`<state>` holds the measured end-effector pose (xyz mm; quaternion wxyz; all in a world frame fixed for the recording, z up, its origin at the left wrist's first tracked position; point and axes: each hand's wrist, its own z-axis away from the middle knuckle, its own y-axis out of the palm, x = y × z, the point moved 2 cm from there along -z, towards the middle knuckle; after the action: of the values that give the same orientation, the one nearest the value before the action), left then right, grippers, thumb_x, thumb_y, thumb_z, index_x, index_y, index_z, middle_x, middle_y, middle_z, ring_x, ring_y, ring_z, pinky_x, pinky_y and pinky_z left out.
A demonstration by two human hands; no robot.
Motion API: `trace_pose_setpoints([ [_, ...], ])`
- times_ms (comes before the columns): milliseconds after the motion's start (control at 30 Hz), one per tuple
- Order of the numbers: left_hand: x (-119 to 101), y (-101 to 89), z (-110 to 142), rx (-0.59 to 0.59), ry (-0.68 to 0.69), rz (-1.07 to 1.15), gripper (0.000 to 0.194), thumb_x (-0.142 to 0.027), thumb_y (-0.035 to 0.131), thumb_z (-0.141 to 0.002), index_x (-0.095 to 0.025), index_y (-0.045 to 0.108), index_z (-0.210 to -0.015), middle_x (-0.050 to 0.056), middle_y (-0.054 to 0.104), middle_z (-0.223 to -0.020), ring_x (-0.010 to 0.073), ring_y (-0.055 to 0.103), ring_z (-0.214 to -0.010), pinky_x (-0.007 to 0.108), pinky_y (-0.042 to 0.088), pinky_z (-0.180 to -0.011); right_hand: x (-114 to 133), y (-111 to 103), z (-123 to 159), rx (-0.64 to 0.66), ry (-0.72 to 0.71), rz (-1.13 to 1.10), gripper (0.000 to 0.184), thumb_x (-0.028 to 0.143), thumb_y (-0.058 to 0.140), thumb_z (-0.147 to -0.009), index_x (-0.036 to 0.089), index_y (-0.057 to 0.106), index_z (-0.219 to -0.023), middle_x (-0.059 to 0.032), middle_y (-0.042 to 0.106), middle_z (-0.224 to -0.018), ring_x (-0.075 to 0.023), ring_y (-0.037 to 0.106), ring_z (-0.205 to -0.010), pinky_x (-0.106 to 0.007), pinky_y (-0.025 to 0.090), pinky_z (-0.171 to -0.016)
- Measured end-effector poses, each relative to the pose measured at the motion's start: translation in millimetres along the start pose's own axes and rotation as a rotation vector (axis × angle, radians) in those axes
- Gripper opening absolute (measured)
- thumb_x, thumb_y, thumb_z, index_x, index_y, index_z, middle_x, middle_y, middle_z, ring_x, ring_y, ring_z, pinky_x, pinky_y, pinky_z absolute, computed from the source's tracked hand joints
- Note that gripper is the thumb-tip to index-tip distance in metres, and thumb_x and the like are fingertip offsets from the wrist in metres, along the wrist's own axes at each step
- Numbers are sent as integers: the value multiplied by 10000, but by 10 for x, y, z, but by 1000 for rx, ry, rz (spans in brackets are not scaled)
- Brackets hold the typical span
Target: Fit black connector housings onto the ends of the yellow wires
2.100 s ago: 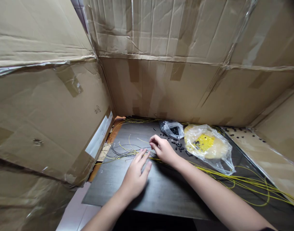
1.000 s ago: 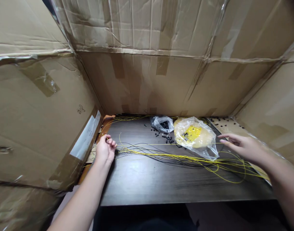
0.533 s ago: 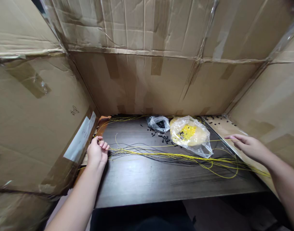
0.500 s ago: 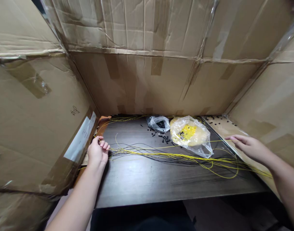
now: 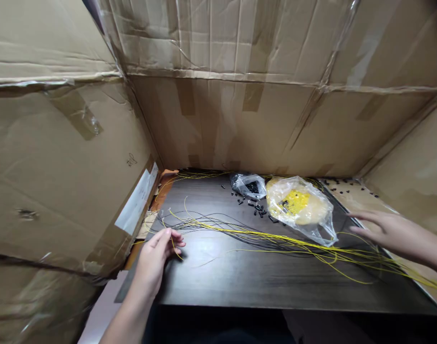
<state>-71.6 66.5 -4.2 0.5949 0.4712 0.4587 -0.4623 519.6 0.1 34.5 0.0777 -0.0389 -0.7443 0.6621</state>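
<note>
My left hand (image 5: 161, 251) is at the left end of the table, with its thumb and fingers closed on a thin yellow wire (image 5: 174, 247). One end of this wire hangs below the fingers. My right hand (image 5: 386, 231) hovers over the table's right edge, its thumb and index finger apart and no wire visible between them. Between the hands stretches a loose bundle of yellow wires (image 5: 254, 232), with thin black wires (image 5: 236, 237) mixed in and running alongside. Its right end fans out below my right hand.
Behind the bundle lie a clear bag of small yellow parts (image 5: 297, 201) and a smaller bag of black parts (image 5: 253, 186). Several loose black pieces (image 5: 259, 210) are scattered near them. Cardboard walls (image 5: 218, 124) enclose the dark table (image 5: 261, 282) at the back and both sides.
My left hand has moved nearer the table's front with a yellow wire. The right thumb and index finger have parted from the yellow wire they pinched. The view has shifted left.
</note>
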Motion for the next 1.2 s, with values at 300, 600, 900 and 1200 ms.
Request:
trace_pose_setpoints([
  [300, 156, -41, 64, 24, 200, -346, 387, -529, 616, -840, -162, 690, -741, 69, 685, -729, 204, 646, -707, 296, 519, -690, 3122, 260, -786, 131, -718, -359, 222, 187, 530, -937, 208, 696, -1083, -70, 686, -1051, -183, 635, -955, -303, 482, -861],
  [600, 246, -28, 47, 27, 160, -338, 382, -518, 560, -883, -169, 700, -816, 118, 738, -1023, 270, 698, -978, 391, 569, -875, 3801, 867, -1063, 209, -755, -356, 47, 171, 627, -879, 141, 655, -858, -95, 629, -948, -187, 587, -892, -275, 425, -796],
  [900, 148, -100, 18, -28, 257, -549, 314, -466, 531, -907, -215, 673, -783, 79, 738, -1113, 274, 672, -1040, 378, 509, -923, 3578, 753, -870, 208, -691, -543, 93, 212, 402, -998, 192, 489, -971, -26, 651, -859, -148, 593, -766, -235, 427, -693],
  [1200, 58, -204, -130, 9, 324, -568, 233, -399, 607, -865, -223, 706, -748, 74, 741, -1094, 283, 650, -1077, 364, 481, -968, 3399, 729, -803, 112, -564, -437, 237, 206, 404, -975, 197, 506, -1189, -40, 669, -876, -174, 614, -779, -261, 414, -701],
])
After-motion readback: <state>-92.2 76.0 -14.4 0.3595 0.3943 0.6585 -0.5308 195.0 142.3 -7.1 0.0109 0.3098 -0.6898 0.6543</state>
